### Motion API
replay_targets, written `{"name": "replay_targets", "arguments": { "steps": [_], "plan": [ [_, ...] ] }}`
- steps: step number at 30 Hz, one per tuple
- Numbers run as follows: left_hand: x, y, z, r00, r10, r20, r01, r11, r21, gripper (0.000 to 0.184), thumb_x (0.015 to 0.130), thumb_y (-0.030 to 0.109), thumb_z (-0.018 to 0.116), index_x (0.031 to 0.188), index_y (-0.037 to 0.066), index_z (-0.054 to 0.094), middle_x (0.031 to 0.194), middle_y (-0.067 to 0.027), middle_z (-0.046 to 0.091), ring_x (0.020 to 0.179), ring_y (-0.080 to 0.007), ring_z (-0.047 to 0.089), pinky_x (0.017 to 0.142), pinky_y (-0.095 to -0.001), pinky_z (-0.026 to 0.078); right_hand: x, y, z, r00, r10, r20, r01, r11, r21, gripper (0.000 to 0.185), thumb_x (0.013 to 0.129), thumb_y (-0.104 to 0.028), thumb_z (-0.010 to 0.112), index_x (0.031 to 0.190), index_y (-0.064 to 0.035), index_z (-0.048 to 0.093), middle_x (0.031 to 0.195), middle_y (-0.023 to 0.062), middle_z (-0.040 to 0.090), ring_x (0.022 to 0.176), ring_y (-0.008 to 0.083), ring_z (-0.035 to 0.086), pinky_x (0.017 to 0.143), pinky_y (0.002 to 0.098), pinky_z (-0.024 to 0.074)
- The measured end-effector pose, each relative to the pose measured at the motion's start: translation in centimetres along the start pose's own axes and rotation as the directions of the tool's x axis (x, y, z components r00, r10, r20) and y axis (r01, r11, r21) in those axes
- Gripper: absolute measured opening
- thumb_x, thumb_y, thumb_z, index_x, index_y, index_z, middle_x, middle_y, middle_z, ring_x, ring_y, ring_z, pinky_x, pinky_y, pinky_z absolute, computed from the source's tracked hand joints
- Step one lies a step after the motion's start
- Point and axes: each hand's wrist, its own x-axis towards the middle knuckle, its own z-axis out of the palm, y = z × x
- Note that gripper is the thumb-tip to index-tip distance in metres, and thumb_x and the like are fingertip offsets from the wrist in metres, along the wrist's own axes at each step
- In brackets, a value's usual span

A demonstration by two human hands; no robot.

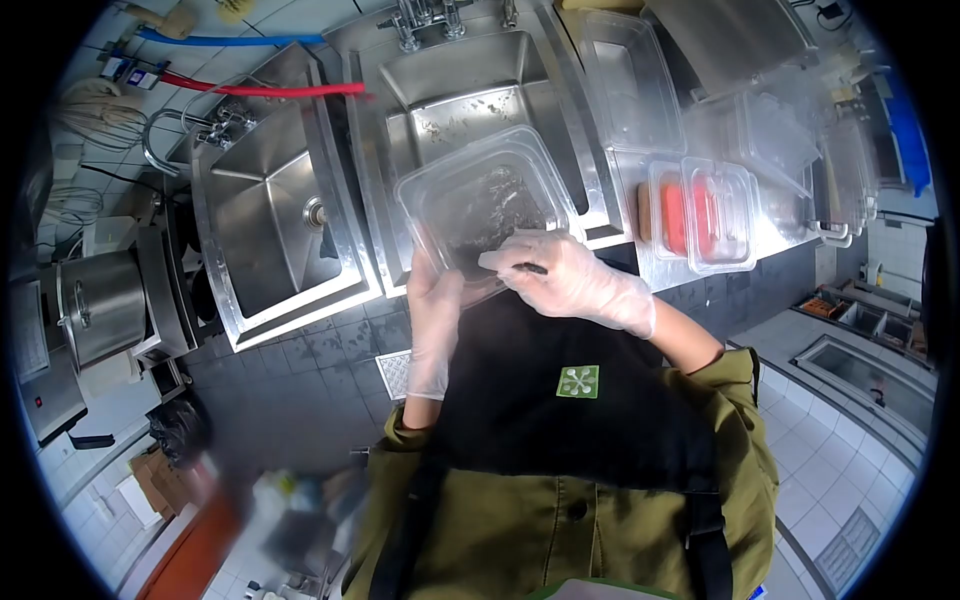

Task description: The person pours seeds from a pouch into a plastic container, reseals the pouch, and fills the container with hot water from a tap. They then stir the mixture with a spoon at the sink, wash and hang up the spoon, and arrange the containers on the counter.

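Sink (455,75) and tubs (628,85) near held container (490,200)

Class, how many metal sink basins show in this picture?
2: the left basin, with its drain showing, and the centre basin, partly hidden by the clear container.

Left hand (434,305) upright, right hand (565,278) curled near it, both hands gloved
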Motion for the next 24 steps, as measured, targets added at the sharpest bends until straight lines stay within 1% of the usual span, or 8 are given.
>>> {"name": "replay_targets", "arguments": {
  "steps": [1, 2, 6, 9, 12, 17, 20, 24],
  "plan": [
    [-0.2, 0.7, 0.5, 1.0, -0.01, -0.004, 0.01, 1.0, -0.018, 0.063, 0.085, -0.008, 0.037, 0.146, 0.004, 0.027, 0.118, -0.016, 0.059, 0.095, -0.024, 0.066, 0.079, -0.0347, 0.06, 0.1, 0.0, -0.5, 1.0, -0.004, 0.011, 0.005, 1.0, -0.005, 0.015, 0.085, -0.008, 0.058, 0.097, -0.0027, 0.065, 0.087, 0.0104, 0.064, 0.083, 0.0295, 0.063, 0.071, 0.0383, 0.0528],
    [-0.4, 1.1, 0.7, 1.0, -0.02, -0.008, 0.02, 0.999, -0.037, 0.063, 0.085, -0.007, 0.036, 0.146, 0.004, 0.027, 0.118, -0.016, 0.059, 0.095, -0.0241, 0.066, 0.078, -0.0346, 0.06, 0.1, 0.2, -0.8, 0.996, -0.083, 0.013, 0.084, 0.992, -0.096, 0.017, 0.082, -0.008, 0.058, 0.098, -0.0028, 0.064, 0.083, 0.0092, 0.062, 0.081, 0.0289, 0.062, 0.068, 0.0386, 0.0526],
    [-0.2, 0.7, 0.3, 0.999, -0.054, 0.004, 0.054, 0.998, -0.033, 0.065, 0.086, -0.007, 0.036, 0.148, 0.005, 0.023, 0.119, -0.0174, 0.058, 0.092, -0.0256, 0.068, 0.077, -0.0344, 0.06, -0.6, 0.4, -1.7, 0.997, -0.077, 0.026, 0.081, 0.943, -0.322, 0.03, 0.071, -0.006, 0.065, 0.1, -0.0052, 0.062, 0.078, 0.0056, 0.057, 0.078, 0.0252, 0.06, 0.063, 0.0385, 0.0511],
    [-0.2, 0.8, 0.3, 0.998, -0.065, -0.002, 0.065, 0.998, -0.015, 0.067, 0.085, -0.007, 0.035, 0.149, 0.006, 0.021, 0.122, -0.0188, 0.057, 0.093, -0.0272, 0.068, 0.078, -0.0355, 0.06, -0.7, 0.9, -1.6, 0.994, -0.103, -0.025, 0.086, 0.918, -0.387, 0.036, 0.068, -0.005, 0.067, 0.103, -0.0056, 0.061, 0.08, 0.0047, 0.057, 0.078, 0.024, 0.061, 0.061, 0.0372, 0.0511],
    [-0.3, 1.6, 0.8, 0.998, -0.061, -0.007, 0.062, 0.998, 0.01, 0.067, 0.083, -0.007, 0.034, 0.149, 0.004, 0.022, 0.127, -0.0199, 0.054, 0.097, -0.0291, 0.066, 0.08, -0.0378, 0.06, -0.4, 1.6, 0.1, 0.978, -0.17, -0.122, 0.119, 0.932, -0.342, 0.038, 0.07, -0.004, 0.067, 0.107, -0.0054, 0.06, 0.082, 0.0044, 0.058, 0.079, 0.0232, 0.061, 0.06, 0.0356, 0.0516],
    [0.0, 0.9, 0.3, 0.999, -0.046, -0.001, 0.046, 0.999, 0.008, 0.067, 0.083, -0.006, 0.037, 0.149, 0.005, 0.024, 0.13, -0.0165, 0.052, 0.099, -0.0265, 0.064, 0.08, -0.0361, 0.06, -0.6, 0.6, 1.6, 0.977, -0.184, -0.107, 0.154, 0.958, -0.24, 0.033, 0.074, -0.007, 0.069, 0.106, -0.0048, 0.061, 0.081, 0.0041, 0.06, 0.076, 0.0225, 0.062, 0.061, 0.0339, 0.0521],
    [-0.1, 1.2, 0.6, 1.0, -0.009, 0.008, 0.009, 0.999, -0.035, 0.065, 0.085, -0.006, 0.038, 0.148, 0.005, 0.024, 0.119, -0.0175, 0.058, 0.092, -0.0249, 0.068, 0.077, -0.0346, 0.06, -1.1, 0.3, 1.2, 0.98, -0.174, -0.101, 0.149, 0.964, -0.219, 0.032, 0.073, -0.006, 0.068, 0.104, -0.0042, 0.062, 0.079, 0.0037, 0.06, 0.074, 0.0213, 0.062, 0.059, 0.033, 0.0517],
    [-0.4, 1.5, 0.9, 0.999, -0.028, -0.019, 0.028, 0.999, 0.021, 0.064, 0.086, -0.006, 0.039, 0.147, 0.005, 0.025, 0.118, -0.0164, 0.059, 0.091, -0.0235, 0.068, 0.075, -0.0332, 0.06, -1.1, 0.0, -0.2, 0.971, -0.166, -0.173, 0.089, 0.919, -0.384, 0.035, 0.07, -0.004, 0.068, 0.104, -0.0023, 0.062, 0.078, 0.0037, 0.059, 0.071, 0.0214, 0.06, 0.058, 0.0338, 0.0505]
  ]
}}
